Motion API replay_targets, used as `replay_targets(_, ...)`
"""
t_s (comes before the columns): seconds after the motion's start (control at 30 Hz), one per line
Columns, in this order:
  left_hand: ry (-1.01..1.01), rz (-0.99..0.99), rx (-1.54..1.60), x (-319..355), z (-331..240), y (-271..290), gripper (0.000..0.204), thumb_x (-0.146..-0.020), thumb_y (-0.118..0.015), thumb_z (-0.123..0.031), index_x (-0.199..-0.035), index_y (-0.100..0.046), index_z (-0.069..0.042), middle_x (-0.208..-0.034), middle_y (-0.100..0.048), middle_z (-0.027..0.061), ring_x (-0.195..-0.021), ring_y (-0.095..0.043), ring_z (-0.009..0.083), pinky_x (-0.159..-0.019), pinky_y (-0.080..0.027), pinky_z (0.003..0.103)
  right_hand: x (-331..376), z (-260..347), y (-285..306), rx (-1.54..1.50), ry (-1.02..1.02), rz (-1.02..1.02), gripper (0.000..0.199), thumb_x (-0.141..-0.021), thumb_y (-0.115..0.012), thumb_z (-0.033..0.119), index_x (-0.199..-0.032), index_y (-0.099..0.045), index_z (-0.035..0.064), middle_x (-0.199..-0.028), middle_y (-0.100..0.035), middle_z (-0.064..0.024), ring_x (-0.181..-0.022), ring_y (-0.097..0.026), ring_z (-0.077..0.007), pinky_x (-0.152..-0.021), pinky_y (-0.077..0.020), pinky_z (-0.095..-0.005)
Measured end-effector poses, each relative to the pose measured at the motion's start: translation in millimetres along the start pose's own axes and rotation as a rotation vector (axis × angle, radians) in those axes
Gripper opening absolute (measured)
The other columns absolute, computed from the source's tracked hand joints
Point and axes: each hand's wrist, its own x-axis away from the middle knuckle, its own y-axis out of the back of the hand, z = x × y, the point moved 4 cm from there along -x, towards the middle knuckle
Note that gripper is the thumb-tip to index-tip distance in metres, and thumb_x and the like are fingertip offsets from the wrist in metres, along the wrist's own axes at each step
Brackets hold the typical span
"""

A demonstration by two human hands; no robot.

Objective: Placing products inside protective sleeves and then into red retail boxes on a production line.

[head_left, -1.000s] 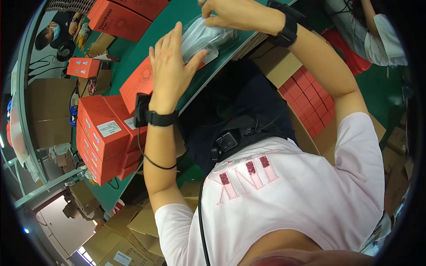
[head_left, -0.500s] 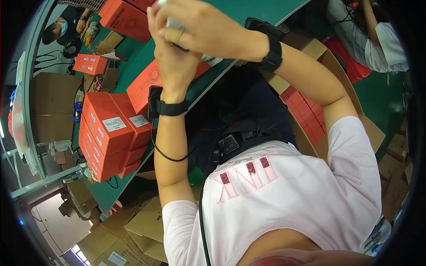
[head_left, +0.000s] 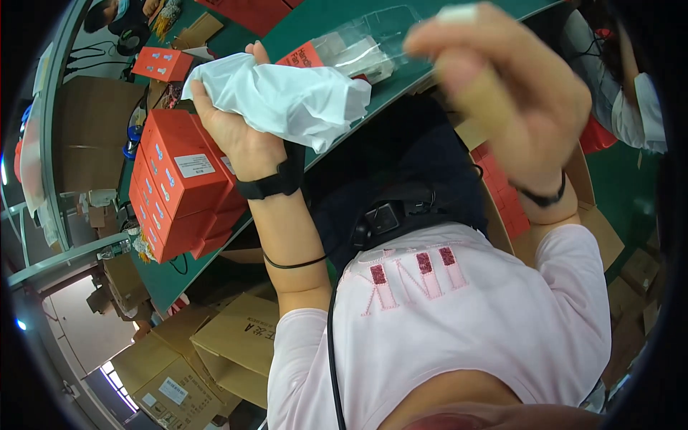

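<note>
A crumpled white plastic bag [head_left: 287, 100], its contents hidden, lies across the palm of my left hand [head_left: 247, 147] above the table. My left thumb and fingertips show at the bag's edges, cradling it. To the right, my right hand [head_left: 527, 97] is raised away from the bag and blurred by motion. Its index finger and thumb look apart, with nothing visible between them; pale wraps cover parts of two fingers. Beyond the bag, a clear plastic tray [head_left: 383, 36] rests on the table by an orange-red box [head_left: 301, 56].
Orange-red boxes [head_left: 172, 190] are stacked at the left of the green table [head_left: 294, 32]. A smaller orange-red box [head_left: 161, 64] sits behind them. An open carton [head_left: 598, 233] holding red boxes is at my right. Brown cartons [head_left: 236, 344] stand lower left. Other people are at the upper corners.
My hands were together at the top, around something mostly hidden. They have parted: the left has moved left and lower with the white bag, the right has swung right.
</note>
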Motion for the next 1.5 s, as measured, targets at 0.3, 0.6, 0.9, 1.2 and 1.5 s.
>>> replay_targets(0.3, 0.028, -0.024, 0.042, 4, 28, -4, 0.051, -0.104, -0.049, -0.048, -0.124, -0.052, -0.001, -0.123, -0.056, 0.0209, -0.111, -0.060, 0.0378, -0.100, -0.055, 0.060, 18, -34, -65, -0.033, -0.321, 0.202, 0.027, -0.097, -0.061, 0.006, -0.122, -0.068, -0.0026, -0.093, -0.071, -0.0097, -0.080, -0.066, -0.0173, -0.071, -0.0515, -0.0285)
replay_targets(0.6, -0.831, 0.068, -0.719, 53, 39, -50, 0.030, -0.104, -0.063, -0.031, -0.093, -0.069, -0.003, -0.086, -0.072, 0.0038, -0.077, -0.069, 0.0141, -0.072, -0.054, 0.027, 52, -69, -93, -0.727, -0.766, 0.310, 0.062, -0.091, -0.076, 0.020, -0.146, -0.052, 0.0043, -0.114, -0.068, -0.0049, -0.088, -0.065, -0.0082, -0.067, -0.0540, -0.0226)
replay_targets(0.9, -0.237, 0.137, -0.485, 14, -15, -30, 0.059, -0.106, -0.048, -0.052, -0.137, -0.052, -0.002, -0.139, -0.059, 0.0141, -0.128, -0.056, 0.0323, -0.111, -0.045, 0.048, 58, -55, -68, -0.744, -0.885, 0.285, 0.039, -0.094, -0.072, 0.024, -0.123, -0.068, -0.0030, -0.087, -0.069, -0.0048, -0.062, -0.063, -0.0072, -0.052, -0.0516, -0.0209)
replay_targets(1.2, -0.124, 0.129, -0.691, 44, 49, -17, 0.045, -0.106, -0.055, -0.027, -0.139, -0.051, 0.003, -0.135, -0.062, 0.0128, -0.117, -0.063, 0.0252, -0.103, -0.049, 0.041, 74, -62, -71, -0.810, -0.933, 0.255, 0.033, -0.098, -0.064, 0.029, -0.108, -0.068, -0.0022, -0.081, -0.069, -0.0064, -0.057, -0.060, -0.0076, -0.046, -0.0472, -0.0205)
replay_targets(1.5, 0.390, 0.266, 0.031, 29, 37, -1, 0.043, -0.108, -0.050, -0.031, -0.142, -0.051, -0.005, -0.140, -0.060, 0.0116, -0.129, -0.056, 0.0342, -0.114, -0.042, 0.056, 79, -55, -75, -0.826, -0.926, 0.274, 0.030, -0.098, -0.062, 0.028, -0.105, -0.066, -0.0013, -0.080, -0.066, -0.0044, -0.055, -0.054, -0.0052, -0.045, -0.0412, -0.0211)
